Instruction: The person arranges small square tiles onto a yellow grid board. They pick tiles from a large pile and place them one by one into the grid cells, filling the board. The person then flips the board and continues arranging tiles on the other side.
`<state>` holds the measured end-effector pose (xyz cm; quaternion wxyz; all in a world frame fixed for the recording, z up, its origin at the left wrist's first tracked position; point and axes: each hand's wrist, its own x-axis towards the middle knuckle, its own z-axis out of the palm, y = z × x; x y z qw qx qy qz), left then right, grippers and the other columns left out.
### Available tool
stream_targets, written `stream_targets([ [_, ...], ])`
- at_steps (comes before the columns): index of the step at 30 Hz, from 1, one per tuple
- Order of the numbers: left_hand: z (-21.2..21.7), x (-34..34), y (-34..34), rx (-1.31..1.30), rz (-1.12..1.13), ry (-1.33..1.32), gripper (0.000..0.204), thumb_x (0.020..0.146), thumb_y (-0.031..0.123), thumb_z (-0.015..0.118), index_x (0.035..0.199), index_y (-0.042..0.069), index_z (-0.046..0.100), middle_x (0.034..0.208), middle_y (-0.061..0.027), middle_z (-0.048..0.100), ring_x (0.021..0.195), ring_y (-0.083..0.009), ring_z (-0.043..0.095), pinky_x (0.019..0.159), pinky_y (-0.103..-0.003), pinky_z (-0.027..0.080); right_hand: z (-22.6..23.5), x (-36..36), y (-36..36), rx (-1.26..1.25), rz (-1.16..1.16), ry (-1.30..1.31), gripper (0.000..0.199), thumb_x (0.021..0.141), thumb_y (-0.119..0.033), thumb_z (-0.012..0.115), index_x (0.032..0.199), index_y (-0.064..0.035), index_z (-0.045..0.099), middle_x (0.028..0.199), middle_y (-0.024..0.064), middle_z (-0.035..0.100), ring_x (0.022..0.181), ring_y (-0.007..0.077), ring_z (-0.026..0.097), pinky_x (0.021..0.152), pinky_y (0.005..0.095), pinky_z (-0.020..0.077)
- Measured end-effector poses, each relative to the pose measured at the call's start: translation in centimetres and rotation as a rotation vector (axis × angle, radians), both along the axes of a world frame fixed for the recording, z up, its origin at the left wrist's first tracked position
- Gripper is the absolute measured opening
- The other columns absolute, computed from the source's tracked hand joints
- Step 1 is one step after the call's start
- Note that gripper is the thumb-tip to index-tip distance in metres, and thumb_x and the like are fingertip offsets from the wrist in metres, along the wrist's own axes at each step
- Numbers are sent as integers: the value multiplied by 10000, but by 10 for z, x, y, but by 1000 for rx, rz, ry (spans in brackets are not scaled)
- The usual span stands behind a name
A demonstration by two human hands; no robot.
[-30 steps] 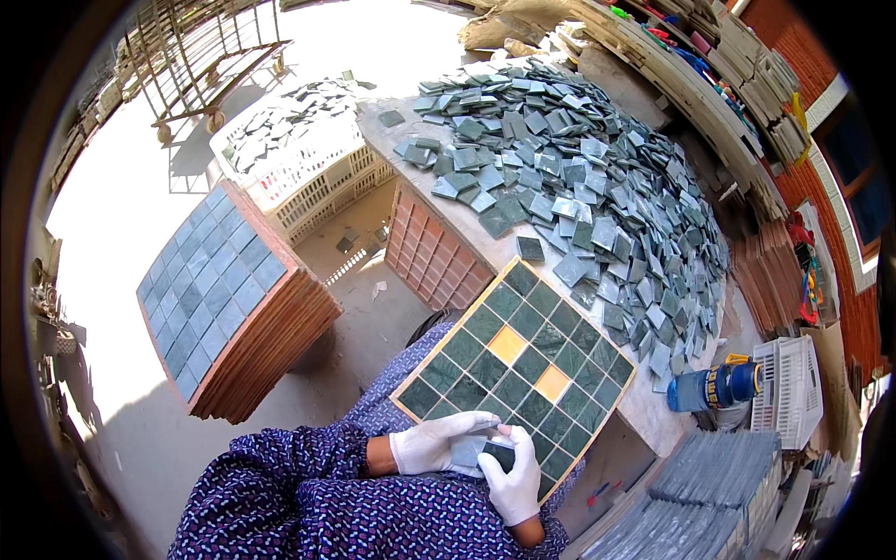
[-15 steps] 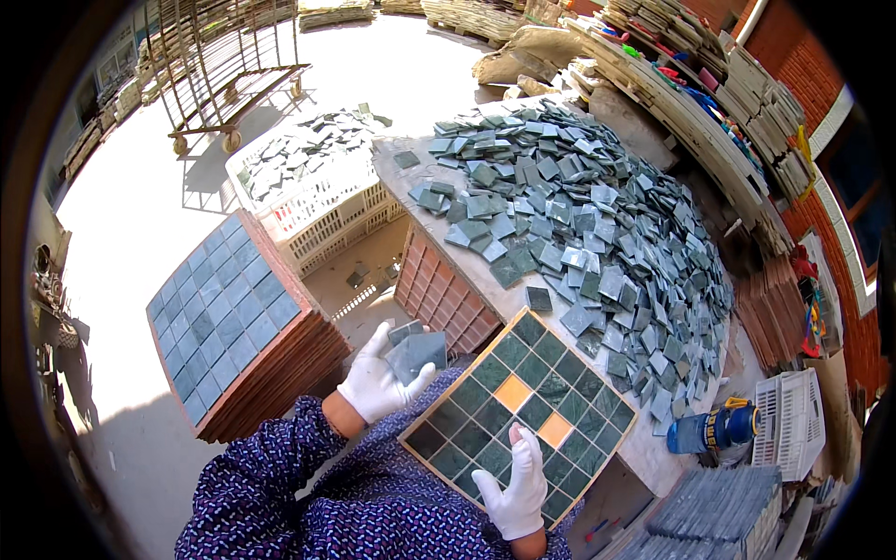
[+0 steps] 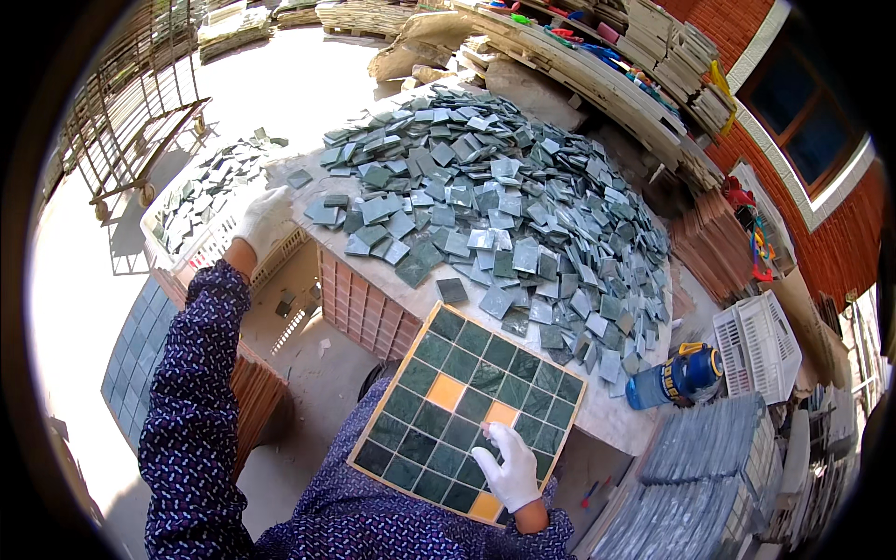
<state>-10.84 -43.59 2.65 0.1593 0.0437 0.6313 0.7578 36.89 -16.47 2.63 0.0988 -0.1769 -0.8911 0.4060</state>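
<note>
My right hand (image 3: 509, 469), in a white glove with a bare fingertip, rests on a square tray of dark green tiles (image 3: 432, 351). Its thumb and forefinger are apart, the fingertip by one of the orange-yellow squares (image 3: 446, 392) among the green tiles. The tray lies tilted across my lap against the worktable (image 3: 392, 289). My left hand (image 3: 265, 222), gloved too, is stretched out to the left, between the worktable's corner and a white plastic crate (image 3: 207, 250) of loose tiles. Its fingers are bent away and washed out by glare; what they hold, if anything, is hidden.
A large heap of loose green tiles (image 3: 504, 215) covers much of the worktable. Stacked trays topped with blue-grey tiles (image 3: 140, 345) stand left, partly behind my arm. A blue bottle (image 3: 674, 377), a white basket (image 3: 758, 345) and stacked grey tiles (image 3: 700, 467) are at the right.
My left hand, which held a few tiles close to the tray, has reached out left to the crate, and those tiles no longer show. My right hand stays on the tray. The view has shifted right.
</note>
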Motion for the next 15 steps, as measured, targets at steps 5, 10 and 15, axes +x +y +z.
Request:
stream_targets([
  [5,-31,98,142,-588,-261,648,339,852,228,654,1095,-7,643,1004,-131,647,886,-250,621,817,-335,493,8,-19,0,12,54,55,369,813,-190,705,1132,-33,607,1105,146,651,993,299,637,854,350,506],
  [10,-41,125,199,-1046,-154,919,557,749,297,713,1208,46,523,1057,-167,607,986,-351,583,835,-432,484,-4,-23,12,-19,40,5,352,816,-182,705,1122,-33,618,1107,149,653,995,292,641,858,347,507],
  [15,-50,125,205,-1167,-143,903,524,700,254,750,1124,59,511,992,-142,559,951,-326,570,797,-423,484,0,-90,56,242,92,164,321,810,-157,698,1097,-45,606,1091,144,642,989,317,630,841,371,509],
])
